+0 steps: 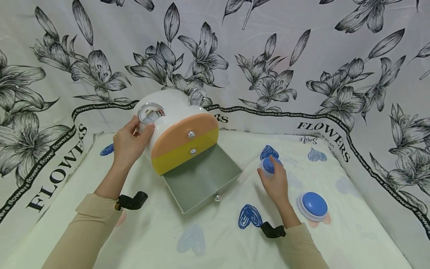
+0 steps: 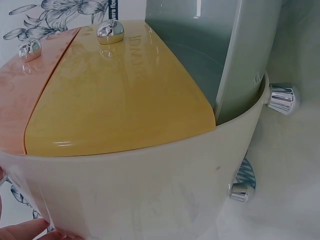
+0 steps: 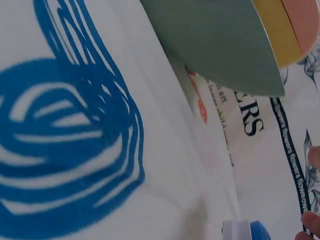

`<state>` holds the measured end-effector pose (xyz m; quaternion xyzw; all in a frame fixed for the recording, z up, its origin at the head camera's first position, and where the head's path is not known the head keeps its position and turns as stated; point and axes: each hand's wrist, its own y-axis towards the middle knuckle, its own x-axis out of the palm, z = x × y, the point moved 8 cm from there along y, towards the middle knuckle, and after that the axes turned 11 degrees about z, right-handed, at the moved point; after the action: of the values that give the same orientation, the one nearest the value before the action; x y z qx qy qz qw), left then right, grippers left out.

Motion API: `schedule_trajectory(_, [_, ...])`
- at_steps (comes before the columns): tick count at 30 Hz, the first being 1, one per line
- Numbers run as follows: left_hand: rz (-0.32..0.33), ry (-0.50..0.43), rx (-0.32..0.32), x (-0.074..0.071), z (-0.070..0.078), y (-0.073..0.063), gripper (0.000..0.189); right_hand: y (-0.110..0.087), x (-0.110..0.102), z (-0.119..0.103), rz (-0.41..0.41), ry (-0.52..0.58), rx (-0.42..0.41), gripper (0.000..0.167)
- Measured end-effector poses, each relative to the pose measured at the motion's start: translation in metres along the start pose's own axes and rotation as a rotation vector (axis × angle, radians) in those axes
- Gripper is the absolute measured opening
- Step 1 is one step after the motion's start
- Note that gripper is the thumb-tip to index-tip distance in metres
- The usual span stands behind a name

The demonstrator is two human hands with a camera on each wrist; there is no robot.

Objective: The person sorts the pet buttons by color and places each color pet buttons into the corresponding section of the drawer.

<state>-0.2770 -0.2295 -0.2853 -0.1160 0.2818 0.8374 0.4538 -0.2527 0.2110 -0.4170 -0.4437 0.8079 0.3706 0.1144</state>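
Note:
A white rounded drawer box [image 1: 174, 101] has an orange drawer [image 1: 181, 136], a yellow drawer [image 1: 188, 152] and a pulled-out grey-green drawer [image 1: 205, 175]. The inside of the green drawer shows bare. My left hand [image 1: 129, 144] rests on the box's left side, thumb and fingertips touching the white shell beside a chrome ring [image 1: 151, 113]. Over a round blue-topped white push button [image 1: 267, 166], my right hand [image 1: 275, 183] has its fingers spread. In the right wrist view its fingertips [image 3: 311, 220] show apart from the button's blue dome, while the thumb is out of sight.
A second blue push button [image 1: 314, 204] lies right of my right hand. Another chrome ring [image 1: 197, 97] stands on top of the box, and chrome feet [image 2: 284, 98] show beneath it. The heart-printed cloth [image 1: 151, 235] meets a flower-printed backdrop [image 1: 235, 74] behind.

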Motion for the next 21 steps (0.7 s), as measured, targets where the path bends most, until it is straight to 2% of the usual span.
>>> schedule_trajectory(3, [0.002, 0.003, 0.002, 0.0, 0.001, 0.0, 0.049, 0.008, -0.002, 0.014, 0.017, -0.029, 0.046, 0.066])
schedule_trajectory(8, [0.009, 0.013, 0.021, 0.0, 0.002, -0.001, 0.046, 0.016, 0.0, 0.038, -0.008, -0.104, 0.114, 0.073])
schedule_trajectory(15, [0.025, 0.016, 0.017, 0.0, 0.0, 0.0, 0.042, 0.018, 0.006, 0.058, -0.099, -0.173, 0.198, 0.081])
schedule_trajectory(21, [0.012, 0.005, 0.016, 0.0, 0.002, -0.001, 0.044, 0.015, 0.012, 0.07, -0.19, -0.207, 0.253, 0.086])
